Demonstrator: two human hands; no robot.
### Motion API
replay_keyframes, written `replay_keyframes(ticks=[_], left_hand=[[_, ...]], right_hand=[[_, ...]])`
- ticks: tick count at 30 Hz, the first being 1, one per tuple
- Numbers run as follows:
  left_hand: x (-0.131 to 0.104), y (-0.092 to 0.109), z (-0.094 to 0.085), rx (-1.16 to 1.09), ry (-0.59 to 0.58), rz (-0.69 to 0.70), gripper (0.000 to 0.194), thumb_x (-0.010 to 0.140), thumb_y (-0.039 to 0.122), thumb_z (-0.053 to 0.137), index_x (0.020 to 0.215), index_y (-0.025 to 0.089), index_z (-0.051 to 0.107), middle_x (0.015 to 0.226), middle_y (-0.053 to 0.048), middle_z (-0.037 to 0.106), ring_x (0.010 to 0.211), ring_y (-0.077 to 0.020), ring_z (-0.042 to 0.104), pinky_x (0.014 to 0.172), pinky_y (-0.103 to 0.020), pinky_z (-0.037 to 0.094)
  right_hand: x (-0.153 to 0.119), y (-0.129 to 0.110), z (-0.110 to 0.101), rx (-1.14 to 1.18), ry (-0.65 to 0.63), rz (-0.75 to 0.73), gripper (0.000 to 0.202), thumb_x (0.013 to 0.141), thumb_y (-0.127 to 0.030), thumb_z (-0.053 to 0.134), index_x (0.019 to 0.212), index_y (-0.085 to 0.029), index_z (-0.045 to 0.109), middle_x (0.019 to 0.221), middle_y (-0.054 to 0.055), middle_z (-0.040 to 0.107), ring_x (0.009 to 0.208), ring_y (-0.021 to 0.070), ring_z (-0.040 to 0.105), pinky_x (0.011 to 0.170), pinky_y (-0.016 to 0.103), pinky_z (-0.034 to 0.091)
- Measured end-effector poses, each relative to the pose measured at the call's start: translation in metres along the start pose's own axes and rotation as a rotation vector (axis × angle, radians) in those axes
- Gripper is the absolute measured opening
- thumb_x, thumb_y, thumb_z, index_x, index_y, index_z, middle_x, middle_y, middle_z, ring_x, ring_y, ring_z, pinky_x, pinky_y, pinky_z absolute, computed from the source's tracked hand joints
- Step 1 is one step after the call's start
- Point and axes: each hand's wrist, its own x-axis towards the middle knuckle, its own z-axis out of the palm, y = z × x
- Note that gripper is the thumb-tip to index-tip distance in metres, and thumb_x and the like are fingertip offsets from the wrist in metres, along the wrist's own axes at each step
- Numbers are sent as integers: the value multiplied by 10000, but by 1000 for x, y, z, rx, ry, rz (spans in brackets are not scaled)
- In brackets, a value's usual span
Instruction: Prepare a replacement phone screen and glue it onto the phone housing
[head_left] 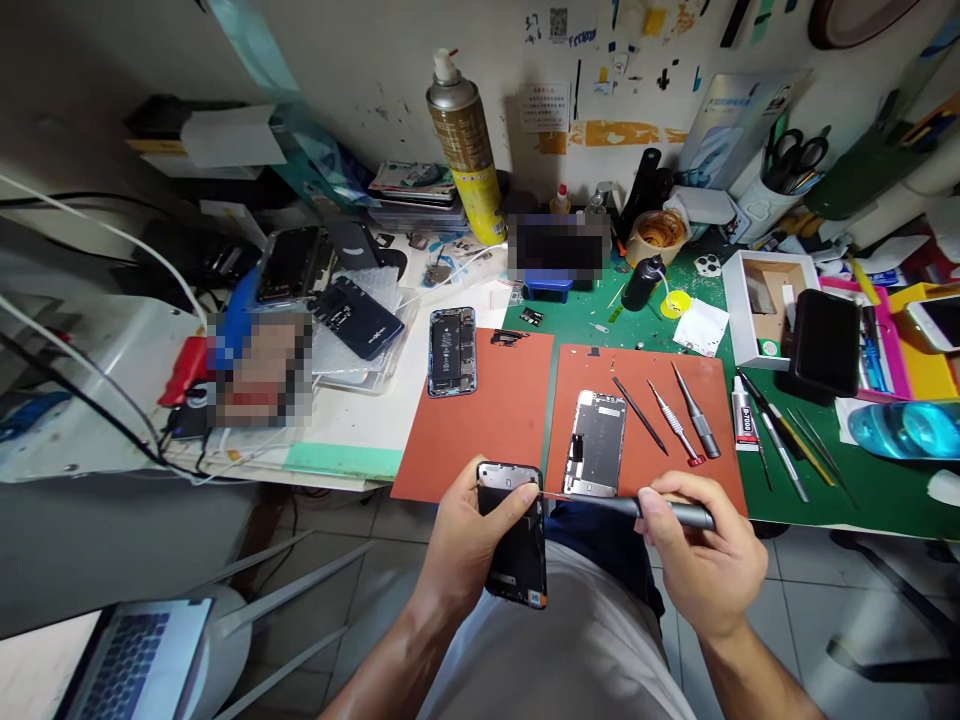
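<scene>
My left hand (472, 535) is closed around a black phone screen assembly (517, 550), its thumb pressed near the top edge. The part is held off the bench, in front of my lap. In my right hand (701, 555) lies a dark grey screwdriver (615, 504), pointing left. Its thin tip reaches the upper right edge of the screen assembly, close to my left thumb; exact contact cannot be made out. Just beyond, a silver-backed screen plate (600, 445) rests on the right orange mat. An opened phone body (452, 350) with its battery showing lies on the left mat.
Two orange mats (510, 390) cover the bench's front. Slim tools, among them a screwdriver (696, 410), lie at right beside a glue tube (744, 415) and a blue bottle (904, 430). A tall spray can (469, 150) stands behind. A laptop (127, 650) sits lower left.
</scene>
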Motion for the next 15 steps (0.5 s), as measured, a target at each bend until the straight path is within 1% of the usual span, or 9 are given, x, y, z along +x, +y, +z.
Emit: replay_keyframes(ticks=[2,5,7,11,15], left_hand=[[0,0,0,4,-5,-3,455,745,521,953,879,212,647,812,-20,763,735,-191,705,696,-281,551],[0,0,0,7,-10,4,461,751,520,953,866,213,628,800,-9,749,719,-175,687,688,-273,542],[-1,0,0,4,-16,2,466,758,524,950,873,215,621,807,-9,750,727,-177,692,695,-275,543],[0,-2,-2,10,-23,-8,478,764,543,943,885,217,616,815,-21,755,765,-204,720,703,-286,549],[1,-3,-3,19,-16,-1,483,759,536,947,879,218,604,800,-5,739,734,-181,693,683,-270,538]], right_hand=[[1,0,0,-10,14,-8,97,924,-254,847,978,-247,767,671,-46,727,478,112,649,472,199,542],[2,-2,1,60,-20,23,110,967,-244,786,1070,-258,749,755,-31,756,562,130,704,532,207,595],[2,-3,1,96,-44,34,132,981,-223,760,1104,-263,737,792,-24,759,596,129,716,528,196,593],[5,-5,2,56,-44,-19,115,940,-196,810,1022,-251,751,737,-39,733,518,98,654,455,164,523],[6,-5,2,-16,-19,-51,95,927,-219,836,964,-238,751,704,-41,728,458,91,627,379,168,436]])
